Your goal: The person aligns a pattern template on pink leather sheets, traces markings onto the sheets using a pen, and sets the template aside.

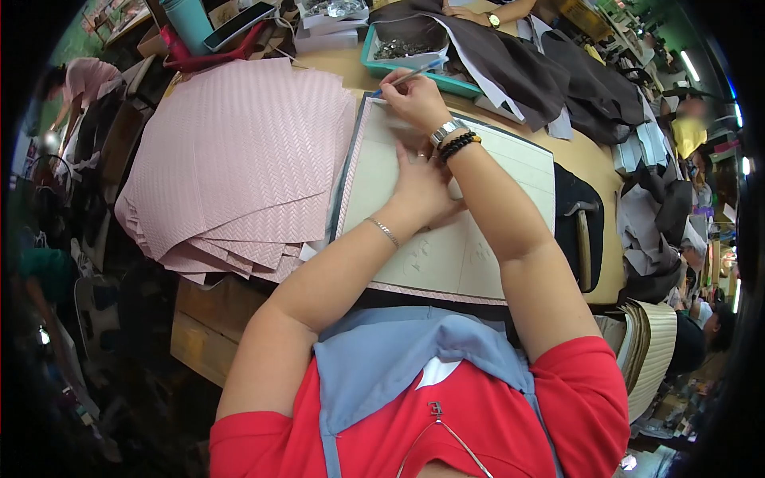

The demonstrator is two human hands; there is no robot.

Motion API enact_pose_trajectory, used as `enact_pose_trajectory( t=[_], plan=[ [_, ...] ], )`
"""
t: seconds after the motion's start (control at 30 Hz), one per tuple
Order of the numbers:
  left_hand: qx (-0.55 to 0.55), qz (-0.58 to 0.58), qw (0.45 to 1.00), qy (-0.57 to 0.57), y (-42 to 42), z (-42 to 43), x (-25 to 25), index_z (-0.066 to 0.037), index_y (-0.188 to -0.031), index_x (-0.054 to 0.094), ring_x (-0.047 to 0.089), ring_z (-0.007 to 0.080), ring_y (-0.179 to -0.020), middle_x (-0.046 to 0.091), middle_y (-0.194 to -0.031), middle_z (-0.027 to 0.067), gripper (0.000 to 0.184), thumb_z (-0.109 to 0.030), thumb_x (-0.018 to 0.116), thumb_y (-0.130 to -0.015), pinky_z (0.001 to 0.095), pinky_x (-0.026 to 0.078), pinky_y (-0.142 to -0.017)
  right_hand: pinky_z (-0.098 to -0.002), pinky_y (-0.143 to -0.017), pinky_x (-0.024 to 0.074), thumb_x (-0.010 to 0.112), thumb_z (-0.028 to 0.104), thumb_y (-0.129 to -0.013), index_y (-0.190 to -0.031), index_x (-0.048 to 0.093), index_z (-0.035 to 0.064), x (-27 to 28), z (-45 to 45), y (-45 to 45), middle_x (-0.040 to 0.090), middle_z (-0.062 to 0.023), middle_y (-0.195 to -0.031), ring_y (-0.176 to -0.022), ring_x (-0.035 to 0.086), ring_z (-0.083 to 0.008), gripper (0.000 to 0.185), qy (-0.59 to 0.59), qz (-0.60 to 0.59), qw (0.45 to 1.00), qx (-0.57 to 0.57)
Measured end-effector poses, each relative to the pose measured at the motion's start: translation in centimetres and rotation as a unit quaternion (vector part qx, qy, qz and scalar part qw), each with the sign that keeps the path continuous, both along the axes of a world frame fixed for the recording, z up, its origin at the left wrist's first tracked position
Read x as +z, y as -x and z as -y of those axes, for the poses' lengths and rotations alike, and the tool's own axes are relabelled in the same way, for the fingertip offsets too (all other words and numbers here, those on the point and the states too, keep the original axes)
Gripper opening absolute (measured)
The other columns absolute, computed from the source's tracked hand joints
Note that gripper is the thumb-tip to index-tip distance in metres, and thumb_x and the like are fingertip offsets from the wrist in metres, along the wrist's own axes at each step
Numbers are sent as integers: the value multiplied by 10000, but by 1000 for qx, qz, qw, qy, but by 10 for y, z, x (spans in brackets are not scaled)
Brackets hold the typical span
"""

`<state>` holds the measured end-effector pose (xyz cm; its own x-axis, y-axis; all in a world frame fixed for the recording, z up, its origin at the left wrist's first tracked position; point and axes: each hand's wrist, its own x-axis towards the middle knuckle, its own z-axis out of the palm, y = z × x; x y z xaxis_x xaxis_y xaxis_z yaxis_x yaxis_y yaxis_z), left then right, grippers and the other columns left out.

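Note:
My right hand (pixel 414 97) holds a blue pen (pixel 426 67) near the top left corner of a pale board (pixel 374 175), its fingers closed round the barrel. Below it my left hand (pixel 426 183) presses on the board with its fingers spread, partly behind my right wrist. A pink woven-pattern sheet edge (pixel 339 227) shows along the board's left and bottom sides. Faint handwriting (pixel 416 255) is on the lower part of the board. Just left of the board lies a fanned stack of pink woven-pattern sheets (pixel 239 151).
A teal tray (pixel 373 60) with small metal parts stands at the top, beside dark brown material (pixel 518 72). Another person's hand (pixel 478 16) with a watch is behind it. A red tray (pixel 215 57) with a phone and teal bottle (pixel 188 25) sits top left.

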<state>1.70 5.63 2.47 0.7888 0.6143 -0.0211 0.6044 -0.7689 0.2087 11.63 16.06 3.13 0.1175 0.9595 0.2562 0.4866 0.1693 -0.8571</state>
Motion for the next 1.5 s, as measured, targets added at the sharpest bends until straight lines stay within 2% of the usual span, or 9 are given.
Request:
enact_pose_trajectory(
  t=[0.27, 0.4, 0.47, 0.6, 0.73, 0.9, 1.2, 1.43, 1.5],
  plan=[
    [13, 28, 999, 25, -1, 4, 11, -164, -1446, 399, 174, 362, -1447, 242, -1550, 177, 871, -707, 539, -779, 709, 130, -1073, -242, -707, 524, 621, 144, -889, -940, 636, 8, 8, 79, -85, 697, -64, -835, -781, 677, -114, 146, -15, -158, 985, -64],
    [17, 17, 1000, 13, -9, 3, 16, -193, -1436, 412, 191, 362, -1440, 260, -1534, 194, 829, -672, 582, -781, 712, 157, -1064, -235, -697, 513, 617, 129, -897, -949, 628, 4, 5, 164, -192, 695, -65, -843, -776, 656, -99, 136, -68, -84, 975, -195],
    [19, -16, 1000, 17, -20, 2, 21, -194, -1440, 402, 198, 358, -1438, 268, -1529, 194, 829, -660, 597, -783, 714, 169, -1058, -225, -683, 500, 609, 123, -903, -945, 624, -5, -1, 200, -235, 694, -71, -842, -753, 641, -86, 136, -78, -155, 954, -245],
    [-94, 63, 994, -15, -70, 10, 30, -177, -1425, 422, 224, 400, -1419, 287, -1514, 210, 807, -647, 598, -794, 673, 209, -1072, -207, -606, 464, 627, 156, -894, -928, 631, 8, -12, 228, -268, 683, -43, -790, -675, 605, -70, 152, -48, -107, 949, -293],
    [-172, 53, 984, -2, -131, 29, 25, -180, -1417, 440, 264, 419, -1398, 302, -1508, 212, 869, -668, 645, -728, 662, 295, -1033, -239, -607, 470, 631, 194, -868, -893, 634, 24, -37, 216, -271, 660, -19, -746, -654, 589, -74, 172, -68, -101, 954, -274],
    [-171, -39, 985, -5, -158, 39, 30, -198, -1426, 442, 294, 434, -1380, 328, -1496, 216, 1008, -757, 667, -619, 662, 379, -968, -296, -654, 505, 616, 221, -845, -908, 622, 20, -30, 214, -256, 675, -102, -753, -677, 641, -172, 211, -25, -9, 959, -282],
    [-165, -28, 986, 14, -157, 40, 29, -190, -1419, 450, 280, 443, -1388, 308, -1507, 218, 963, -676, 715, -630, 682, 329, -997, -301, -629, 511, 635, 210, -835, -887, 631, 21, -26, 214, -251, 675, -105, -730, -643, 646, -176, 196, -53, 31, 963, -261],
    [-163, -27, 986, 5, -158, 40, 26, -200, -1422, 446, 277, 443, -1388, 311, -1509, 212, 983, -719, 690, -625, 687, 328, -996, -307, -614, 508, 635, 225, -807, -861, 646, 25, -16, 223, -243, 665, -107, -680, -616, 645, -195, 207, -22, 51, 958, -280],
    [-163, -30, 986, -3, -158, 40, 25, -210, -1426, 441, 267, 446, -1391, 317, -1507, 208, 1018, -786, 652, -614, 682, 332, -1000, -276, -597, 481, 622, 223, -838, -871, 638, 26, -20, 216, -246, 645, -60, -682, -614, 592, -124, 200, -36, 56, 957, -282]
  ],
)
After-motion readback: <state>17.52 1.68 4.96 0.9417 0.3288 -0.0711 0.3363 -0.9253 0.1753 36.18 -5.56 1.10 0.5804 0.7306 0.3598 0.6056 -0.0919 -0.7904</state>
